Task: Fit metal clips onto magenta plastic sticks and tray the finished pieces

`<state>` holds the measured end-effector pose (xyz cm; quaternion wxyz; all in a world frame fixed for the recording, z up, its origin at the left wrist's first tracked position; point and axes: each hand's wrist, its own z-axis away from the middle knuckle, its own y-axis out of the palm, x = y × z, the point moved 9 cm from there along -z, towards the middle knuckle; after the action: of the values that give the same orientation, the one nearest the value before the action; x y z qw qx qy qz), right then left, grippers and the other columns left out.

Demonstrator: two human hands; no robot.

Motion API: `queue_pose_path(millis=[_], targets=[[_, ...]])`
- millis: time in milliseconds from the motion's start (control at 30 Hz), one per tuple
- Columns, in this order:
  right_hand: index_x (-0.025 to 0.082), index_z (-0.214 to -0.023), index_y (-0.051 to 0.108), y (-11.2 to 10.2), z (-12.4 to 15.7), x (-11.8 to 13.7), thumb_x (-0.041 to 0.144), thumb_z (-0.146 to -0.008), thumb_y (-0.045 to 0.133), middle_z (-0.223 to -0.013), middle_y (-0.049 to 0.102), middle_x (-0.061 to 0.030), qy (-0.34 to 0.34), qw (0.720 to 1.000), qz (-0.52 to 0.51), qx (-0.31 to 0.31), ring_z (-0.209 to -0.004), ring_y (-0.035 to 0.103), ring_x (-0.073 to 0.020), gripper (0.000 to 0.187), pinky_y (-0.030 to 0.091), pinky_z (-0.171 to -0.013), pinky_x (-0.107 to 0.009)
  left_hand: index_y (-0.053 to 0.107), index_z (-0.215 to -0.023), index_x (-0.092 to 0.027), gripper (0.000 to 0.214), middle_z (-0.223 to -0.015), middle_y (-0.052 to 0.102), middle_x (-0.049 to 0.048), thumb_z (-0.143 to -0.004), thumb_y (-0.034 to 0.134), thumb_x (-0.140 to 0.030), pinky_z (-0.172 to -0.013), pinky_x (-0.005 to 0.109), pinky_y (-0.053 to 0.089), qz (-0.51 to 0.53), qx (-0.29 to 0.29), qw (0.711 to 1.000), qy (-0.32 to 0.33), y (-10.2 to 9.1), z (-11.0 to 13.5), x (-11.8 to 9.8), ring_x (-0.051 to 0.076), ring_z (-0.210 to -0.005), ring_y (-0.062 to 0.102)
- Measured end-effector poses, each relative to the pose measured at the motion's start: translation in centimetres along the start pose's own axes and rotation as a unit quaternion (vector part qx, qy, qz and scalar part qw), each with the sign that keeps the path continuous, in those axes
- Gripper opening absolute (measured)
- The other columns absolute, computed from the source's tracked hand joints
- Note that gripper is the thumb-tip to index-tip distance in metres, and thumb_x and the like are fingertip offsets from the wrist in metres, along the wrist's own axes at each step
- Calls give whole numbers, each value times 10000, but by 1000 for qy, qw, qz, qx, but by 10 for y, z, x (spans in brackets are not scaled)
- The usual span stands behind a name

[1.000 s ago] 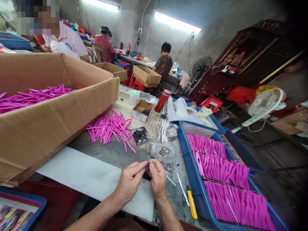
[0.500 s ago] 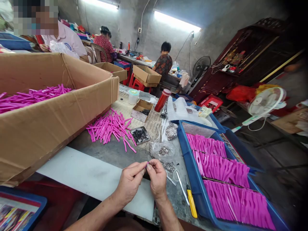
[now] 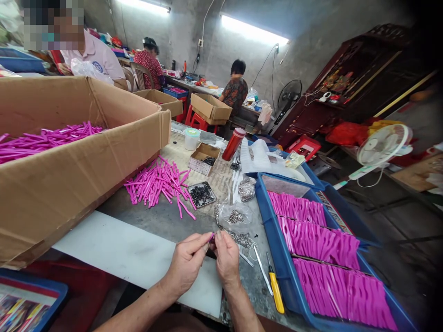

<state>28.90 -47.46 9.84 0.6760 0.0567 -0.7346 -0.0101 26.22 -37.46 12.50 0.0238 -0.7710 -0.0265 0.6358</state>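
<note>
Between left hand [image 3: 187, 262] and right hand [image 3: 227, 259], a purple piece [image 3: 211, 237] is mostly hidden — its shape perhaps too small to tell — while the cardboard box [image 3: 79, 186] runs off the left edge.

Smooth plastic strips [image 3: 157, 184], matt cardboard box [image 3: 86, 170]

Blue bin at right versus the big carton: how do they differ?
The bin is blue; the carton is brown. The bin has purple pieces lined up in three rows; those in the carton lie jumbled. Both are open-topped.
</note>
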Motion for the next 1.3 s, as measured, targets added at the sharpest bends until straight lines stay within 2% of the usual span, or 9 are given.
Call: queue_pose_path(millis=[200, 300, 400, 567, 667, 800, 1000, 1167, 1300], targets=[[169, -686, 481, -2, 0, 5, 328, -725, 522, -596, 424, 36, -10, 1000, 8, -7, -545, 386, -97, 168, 329, -506, -211, 608, -1001, -155, 278, -620, 471, 6, -782, 443, -202, -435, 183, 389, -1, -8, 1000, -2, -1, 0, 1, 84, -482, 432], [168, -610, 465, -2, 1, 9, 330, -739, 503, -559, 408, 39, -21, 999, 28, -14, -530, 377, -96, 211, 327, -499, -210, 608, -1002, -159, 279, -646, 501, 16, -783, 441, -204, -449, 188, 399, -2, -7, 1000, 5, -1, 1, -1, 84, -486, 443], [172, -566, 428, 0, 1, 4, 376, -783, 424, -526, 365, 44, -7, 1000, 0, 0, -489, 342, -90, 298, 303, -459, -208, 615, -991, -159, 275, -650, 515, 19, -779, 447, -209, -458, 189, 408, -6, -11, 1000, 9, -2, 1, -3, 85, -486, 449], [170, -699, 485, -1, 1, 4, 354, -723, 519, -598, 435, 31, -3, 1000, -11, -6, -544, 405, -103, 188, 351, -511, -215, 616, -990, -161, 273, -622, 481, 10, -779, 449, -206, -429, 177, 396, -4, -13, 1000, 1, -2, 0, 0, 86, -487, 437], [171, -658, 481, -4, 1, 7, 339, -715, 530, -581, 435, 33, -9, 1000, 12, -24, -543, 405, -103, 184, 354, -515, -214, 612, -996, -162, 273, -629, 477, 12, -780, 449, -201, -422, 171, 392, 0, -10, 1000, 1, -1, -1, 1, 85, -493, 437], [175, -578, 439, -1, 1, 5, 386, -768, 438, -527, 378, 42, -4, 1000, 4, -12, -488, 360, -94, 284, 323, -463, -209, 608, -1002, -166, 276, -642, 494, 18, -781, 448, -205, -419, 168, 391, -1, -7, 1000, 5, 0, -1, 0, 84, -494, 441], [171, -638, 478, -4, 1, 4, 338, -717, 527, -566, 421, 39, -10, 999, 22, -29, -529, 390, -98, 192, 342, -505, -211, 611, -997, -157, 278, -623, 482, 12, -779, 448, -213, -426, 178, 391, -3, -8, 1000, 0, -1, 0, 1, 85, -485, 434], [178, -585, 428, 0, 2, 0, 385, -784, 415, -532, 360, 46, 0, 1000, -24, -5, -482, 341, -90, 287, 310, -451, -204, 613, -995, -165, 277, -647, 505, 21, -779, 450, -224, -431, 180, 394, 0, -5, 1000, -3, 0, 0, 1, 85, -486, 438], [175, -653, 470, -3, 2, 4, 342, -722, 520, -571, 418, 37, -11, 1000, 6, -28, -526, 391, -98, 188, 348, -494, -209, 607, -1006, -159, 289, -638, 496, 20, -780, 443, -234, -431, 185, 392, 0, -6, 1000, -9, 0, 0, 3, 90, -488, 435]])
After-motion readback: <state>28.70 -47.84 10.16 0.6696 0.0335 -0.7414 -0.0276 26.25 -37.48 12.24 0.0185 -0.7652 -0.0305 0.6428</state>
